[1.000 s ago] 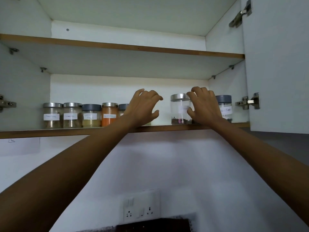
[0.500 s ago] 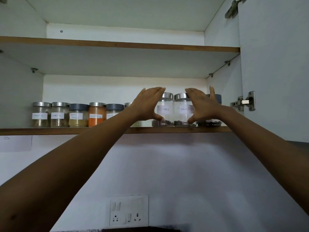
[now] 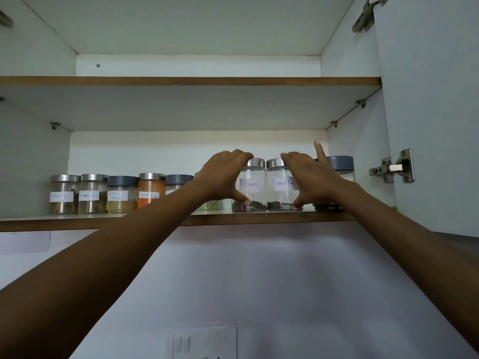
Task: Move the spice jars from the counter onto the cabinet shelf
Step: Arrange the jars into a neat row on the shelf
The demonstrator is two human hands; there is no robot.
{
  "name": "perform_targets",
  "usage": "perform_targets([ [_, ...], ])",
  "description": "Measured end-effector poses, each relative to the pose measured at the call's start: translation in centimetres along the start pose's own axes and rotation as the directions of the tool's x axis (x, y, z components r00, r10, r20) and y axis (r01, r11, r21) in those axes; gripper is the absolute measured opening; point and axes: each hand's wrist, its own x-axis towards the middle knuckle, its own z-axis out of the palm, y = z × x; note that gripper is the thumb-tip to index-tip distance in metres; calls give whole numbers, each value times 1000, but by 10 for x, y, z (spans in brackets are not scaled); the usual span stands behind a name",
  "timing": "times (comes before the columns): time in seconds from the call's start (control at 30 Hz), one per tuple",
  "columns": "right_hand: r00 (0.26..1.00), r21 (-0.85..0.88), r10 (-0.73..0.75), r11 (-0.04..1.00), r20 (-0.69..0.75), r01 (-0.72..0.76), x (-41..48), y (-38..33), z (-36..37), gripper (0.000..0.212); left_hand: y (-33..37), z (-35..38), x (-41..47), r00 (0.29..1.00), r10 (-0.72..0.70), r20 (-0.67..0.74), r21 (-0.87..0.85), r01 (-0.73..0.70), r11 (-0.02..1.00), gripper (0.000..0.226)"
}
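Left hand [image 3: 223,174], arm stretching upward, is gripping the Cloves jar [image 3: 252,189]; right hand [image 3: 312,177] is gripping the Black Pepper jar [image 3: 280,195].

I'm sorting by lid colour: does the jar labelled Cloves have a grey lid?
No, the Cloves jar carries a shiny silver lid, like the Black Pepper jar beside it.

White switch plate [image 3: 204,342] on wall [image 3: 259,268], metal hinge [image 3: 392,165] on open door [image 3: 435,99]

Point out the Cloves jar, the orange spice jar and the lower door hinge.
Cloves jar [image 3: 251,184], head view, on its handwritten label.
orange spice jar [image 3: 151,186], head view, on its glass body.
lower door hinge [image 3: 392,167], head view, on its metal arm.
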Motion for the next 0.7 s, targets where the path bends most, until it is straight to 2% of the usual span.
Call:
perform_targets([
  [0.27, 1000, -8, -19, 1000, -4, 19, 26, -15, 19, 111, -27, 23, 8, 998, -29, 47, -9, 30, 1000, 100],
  [0.4, 999, 47, -37, 998, 16, 36, 44, -19, 36, 109, -41, 39, 14, 996, -37, 86, 7, 37, 999, 98],
  [0.5, 998, 110, -3, 994, 65, -4, 54, -23, 45, 107, -49, 51, 21, 992, -34, 119, 32, 31, 999, 96],
  [0.7, 994, 21, 9, 1000, 108, -11, 78, -26, 65, 98, -58, 70, 35, 984, -45, 174, 66, 34, 997, 94],
])
